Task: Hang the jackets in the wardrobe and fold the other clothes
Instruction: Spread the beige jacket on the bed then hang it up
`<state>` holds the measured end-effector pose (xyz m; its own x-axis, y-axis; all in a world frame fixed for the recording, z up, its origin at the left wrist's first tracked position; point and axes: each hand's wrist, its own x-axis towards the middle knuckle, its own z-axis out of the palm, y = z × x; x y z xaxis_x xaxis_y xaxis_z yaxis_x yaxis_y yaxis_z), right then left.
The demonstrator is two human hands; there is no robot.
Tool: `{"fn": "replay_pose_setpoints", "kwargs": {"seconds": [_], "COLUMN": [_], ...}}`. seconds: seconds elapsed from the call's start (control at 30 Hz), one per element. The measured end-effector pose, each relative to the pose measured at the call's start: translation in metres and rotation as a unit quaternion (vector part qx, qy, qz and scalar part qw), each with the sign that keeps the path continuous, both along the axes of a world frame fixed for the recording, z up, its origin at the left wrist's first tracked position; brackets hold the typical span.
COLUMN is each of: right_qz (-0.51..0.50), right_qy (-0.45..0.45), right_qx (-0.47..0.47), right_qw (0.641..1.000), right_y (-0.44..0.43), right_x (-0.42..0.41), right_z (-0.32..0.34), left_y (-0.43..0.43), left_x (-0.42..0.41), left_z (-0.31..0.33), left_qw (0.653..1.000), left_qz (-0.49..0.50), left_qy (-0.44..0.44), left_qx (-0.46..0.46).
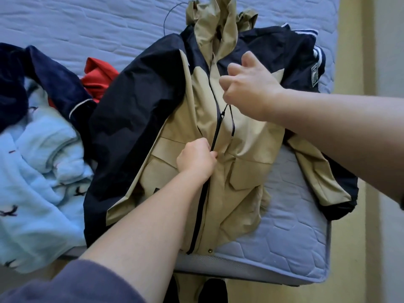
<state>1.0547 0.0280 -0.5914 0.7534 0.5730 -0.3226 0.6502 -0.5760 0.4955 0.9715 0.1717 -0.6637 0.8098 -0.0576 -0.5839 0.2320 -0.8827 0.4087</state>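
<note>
A beige and navy hooded jacket [244,162] lies face up on the bed, hood pointing away from me. Its black front zipper [216,127] runs down the middle. My left hand [195,159] pinches the jacket front beside the zipper at mid-chest. My right hand [247,88] is closed higher up, gripping the zipper pull cord. A thin black hanger hook [167,16] sticks out near the hood. A second navy jacket with white stripes [306,51] lies partly under the first at the right.
Piled on the left are a light blue fleece garment [37,171], a navy garment with white piping [50,73] and a red one [98,77]. The blue quilted mattress [284,248] ends at the right and near edges, with yellowish floor [349,259] beyond.
</note>
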Motion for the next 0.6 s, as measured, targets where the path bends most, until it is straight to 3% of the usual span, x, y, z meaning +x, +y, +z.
{"fn": "replay_pose_setpoints", "kwargs": {"seconds": [0.23, 0.6], "right_qz": [-0.015, -0.03], "right_qy": [-0.063, -0.073], "right_qx": [-0.031, 0.084], "right_qw": [0.997, 0.993], "right_y": [-0.013, -0.031], "right_x": [0.022, 0.017], "right_z": [0.024, 0.019], "left_y": [0.025, 0.043], "left_x": [-0.037, -0.059], "left_z": [-0.007, -0.024], "left_qw": [0.999, 0.981], "left_qz": [-0.042, -0.12], "left_qy": [-0.018, 0.072], "left_qx": [0.024, 0.137]}}
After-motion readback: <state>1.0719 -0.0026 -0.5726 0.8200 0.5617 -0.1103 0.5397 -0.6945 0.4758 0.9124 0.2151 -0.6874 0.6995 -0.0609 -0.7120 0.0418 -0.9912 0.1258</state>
